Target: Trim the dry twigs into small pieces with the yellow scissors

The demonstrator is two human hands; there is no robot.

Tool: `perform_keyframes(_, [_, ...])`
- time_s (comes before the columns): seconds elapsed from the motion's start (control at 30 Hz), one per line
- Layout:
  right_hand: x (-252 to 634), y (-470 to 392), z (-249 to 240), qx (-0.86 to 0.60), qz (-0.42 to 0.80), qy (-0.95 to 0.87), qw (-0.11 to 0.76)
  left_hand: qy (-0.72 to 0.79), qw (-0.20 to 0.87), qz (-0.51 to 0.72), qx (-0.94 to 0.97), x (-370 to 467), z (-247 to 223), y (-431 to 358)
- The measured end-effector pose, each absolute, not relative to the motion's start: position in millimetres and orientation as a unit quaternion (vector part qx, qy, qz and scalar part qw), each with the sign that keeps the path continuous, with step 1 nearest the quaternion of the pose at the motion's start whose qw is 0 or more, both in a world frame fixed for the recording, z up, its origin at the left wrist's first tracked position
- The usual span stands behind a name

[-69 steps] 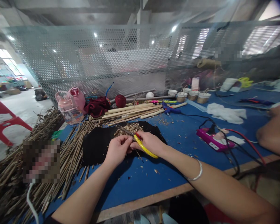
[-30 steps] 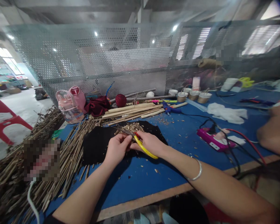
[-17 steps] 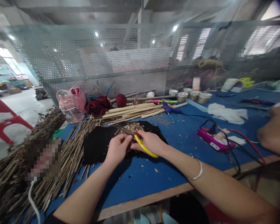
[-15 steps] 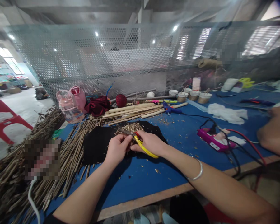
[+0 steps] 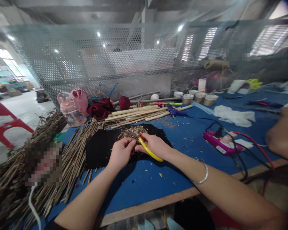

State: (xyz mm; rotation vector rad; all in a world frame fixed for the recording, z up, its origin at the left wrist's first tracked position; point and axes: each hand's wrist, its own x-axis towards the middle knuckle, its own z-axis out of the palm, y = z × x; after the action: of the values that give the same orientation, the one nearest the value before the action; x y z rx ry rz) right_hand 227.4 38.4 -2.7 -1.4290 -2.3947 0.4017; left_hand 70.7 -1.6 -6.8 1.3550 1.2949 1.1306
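Observation:
My right hand is closed around scissors with yellow handles; their dark blades point up and left over a heap of pale shavings. Close beside it, my left hand is pinched, thumb against fingers, near the blades; whatever it holds is too small to make out. The shavings lie on a black cloth spread over the blue table.
Dry stalks cover the left side. Peeled sticks and a blue glue gun lie behind the cloth. A purple power strip with cables sits right, near another person's arm.
The scissor blades have tilted slightly upward. My left hand's thumb and fingers have shifted a little; both hands stay in nearly the same place.

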Motion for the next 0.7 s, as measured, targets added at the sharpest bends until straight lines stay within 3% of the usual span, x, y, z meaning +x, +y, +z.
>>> perform_keyframes(0.7, [229.4, 37.4, -3.3, -0.461, 0.132, -0.863, 0.157, 0.529, 0.444, 0.497, 0.525, 69.6, -10.1, 0.7])
